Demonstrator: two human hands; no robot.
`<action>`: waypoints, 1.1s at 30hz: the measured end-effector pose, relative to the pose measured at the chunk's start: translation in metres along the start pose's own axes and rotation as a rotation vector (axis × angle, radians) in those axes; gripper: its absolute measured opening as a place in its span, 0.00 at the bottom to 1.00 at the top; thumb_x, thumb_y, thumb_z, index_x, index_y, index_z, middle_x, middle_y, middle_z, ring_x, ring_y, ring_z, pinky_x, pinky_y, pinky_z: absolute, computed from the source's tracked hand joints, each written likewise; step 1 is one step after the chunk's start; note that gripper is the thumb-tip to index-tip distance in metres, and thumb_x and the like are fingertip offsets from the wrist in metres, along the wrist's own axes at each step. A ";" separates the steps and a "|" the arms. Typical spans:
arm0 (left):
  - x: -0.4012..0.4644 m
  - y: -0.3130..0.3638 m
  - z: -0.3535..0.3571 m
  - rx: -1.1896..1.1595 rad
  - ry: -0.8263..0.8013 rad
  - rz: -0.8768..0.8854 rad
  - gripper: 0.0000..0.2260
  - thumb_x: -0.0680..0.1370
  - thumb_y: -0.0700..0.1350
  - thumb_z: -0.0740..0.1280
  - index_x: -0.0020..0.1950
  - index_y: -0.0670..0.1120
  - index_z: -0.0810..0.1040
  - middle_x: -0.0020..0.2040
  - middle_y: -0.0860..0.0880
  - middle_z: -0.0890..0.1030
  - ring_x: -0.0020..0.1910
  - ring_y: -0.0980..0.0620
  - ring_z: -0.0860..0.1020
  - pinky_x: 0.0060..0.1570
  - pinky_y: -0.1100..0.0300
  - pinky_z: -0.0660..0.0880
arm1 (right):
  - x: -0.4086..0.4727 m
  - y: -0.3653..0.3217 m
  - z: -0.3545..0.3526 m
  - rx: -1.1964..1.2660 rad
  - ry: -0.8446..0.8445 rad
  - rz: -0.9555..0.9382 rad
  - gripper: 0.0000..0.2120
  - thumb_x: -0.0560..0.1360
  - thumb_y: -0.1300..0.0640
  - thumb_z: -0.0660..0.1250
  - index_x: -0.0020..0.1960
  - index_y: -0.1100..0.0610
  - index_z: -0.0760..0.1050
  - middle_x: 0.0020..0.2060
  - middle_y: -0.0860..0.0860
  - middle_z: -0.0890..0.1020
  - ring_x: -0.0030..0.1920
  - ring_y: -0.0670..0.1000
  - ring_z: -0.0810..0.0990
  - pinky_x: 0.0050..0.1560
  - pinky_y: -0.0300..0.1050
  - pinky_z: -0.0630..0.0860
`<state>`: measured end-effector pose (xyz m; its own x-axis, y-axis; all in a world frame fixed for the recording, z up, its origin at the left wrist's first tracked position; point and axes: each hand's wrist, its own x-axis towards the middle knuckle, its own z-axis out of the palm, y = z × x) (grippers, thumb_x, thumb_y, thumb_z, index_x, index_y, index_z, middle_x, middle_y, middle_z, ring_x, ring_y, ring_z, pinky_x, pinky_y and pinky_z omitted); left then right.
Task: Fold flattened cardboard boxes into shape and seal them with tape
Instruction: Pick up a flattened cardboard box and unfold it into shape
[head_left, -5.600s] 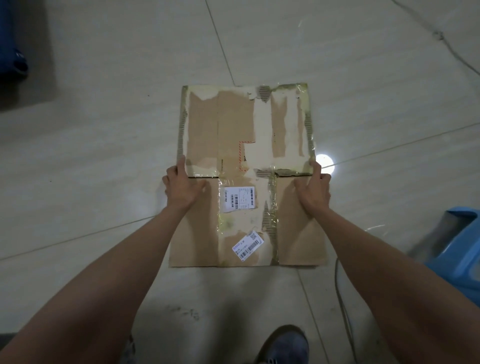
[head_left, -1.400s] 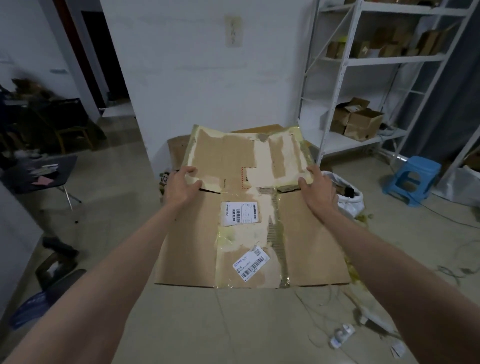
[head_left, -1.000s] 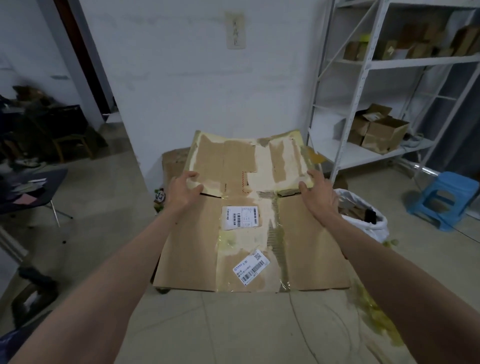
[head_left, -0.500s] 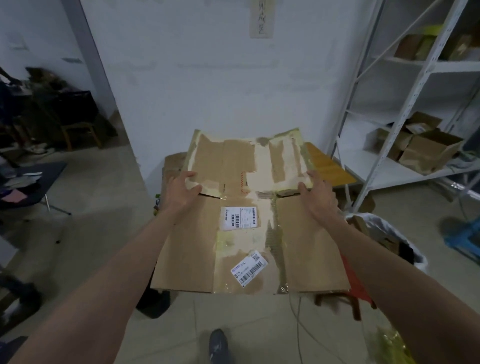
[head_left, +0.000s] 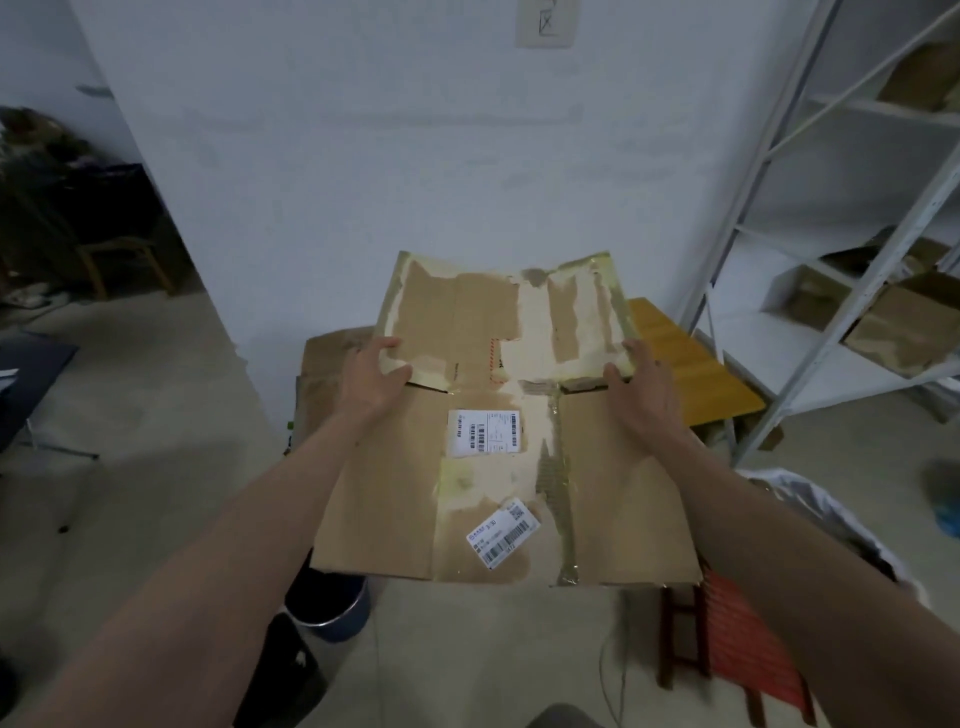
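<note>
A: In front of the white wall (head_left: 363, 156), what is being carried?

B: A flattened brown cardboard box with torn paper patches and strips of old clear tape (head_left: 498, 415). It is held up in the air, roughly level, tilted a little towards the camera, above the pale tiled floor (head_left: 156, 493).

A: How do the hands have it?

B: The left hand (head_left: 371, 382) grips the left edge at the slit between the far flap and the near panel, thumb curled over the top face, fingers hidden underneath. The right hand (head_left: 641, 387) holds the right edge at the matching slit, thumb on top, the other fingers running along the edge; how far they wrap under I cannot tell.

A: Any markings on the cardboard?

B: A white rectangular shipping label with barcodes (head_left: 484, 433) sits near the middle, and a smaller white barcode sticker (head_left: 503, 531), skewed, lies close to the near edge.

A: And around it?

B: More brown cardboard (head_left: 324, 358) stands behind the left hand. An orange-yellow board (head_left: 680, 358) shows past the right hand. A white metal shelving rack (head_left: 810, 218) with brown cartons stands on the right, and a red slatted stool (head_left: 748, 649) is below the box's near right corner
</note>
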<state>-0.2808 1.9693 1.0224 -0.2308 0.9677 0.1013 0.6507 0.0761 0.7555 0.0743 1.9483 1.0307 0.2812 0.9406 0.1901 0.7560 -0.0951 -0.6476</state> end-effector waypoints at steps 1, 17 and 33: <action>0.015 0.001 0.007 0.003 -0.003 0.002 0.21 0.76 0.49 0.70 0.69 0.53 0.73 0.68 0.45 0.74 0.67 0.45 0.72 0.67 0.50 0.70 | 0.015 0.003 0.006 -0.004 0.005 0.009 0.21 0.81 0.46 0.59 0.73 0.47 0.63 0.59 0.59 0.76 0.45 0.53 0.70 0.46 0.47 0.67; 0.228 -0.015 0.155 0.072 0.020 -0.214 0.22 0.77 0.49 0.70 0.70 0.54 0.71 0.65 0.42 0.74 0.63 0.42 0.74 0.62 0.51 0.71 | 0.289 0.064 0.148 0.001 -0.184 -0.009 0.23 0.82 0.49 0.61 0.75 0.51 0.63 0.62 0.61 0.76 0.61 0.63 0.75 0.57 0.54 0.72; 0.325 -0.130 0.198 0.187 0.077 -0.375 0.22 0.77 0.50 0.70 0.70 0.56 0.70 0.65 0.43 0.73 0.62 0.42 0.74 0.60 0.51 0.70 | 0.387 0.053 0.318 -0.001 -0.397 0.012 0.25 0.82 0.48 0.60 0.77 0.47 0.60 0.66 0.57 0.73 0.63 0.60 0.73 0.58 0.55 0.73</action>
<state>-0.2971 2.3214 0.8286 -0.5252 0.8445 -0.1046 0.6299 0.4684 0.6196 0.0347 2.4109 0.8354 0.0404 0.9922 -0.1176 0.7543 -0.1074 -0.6477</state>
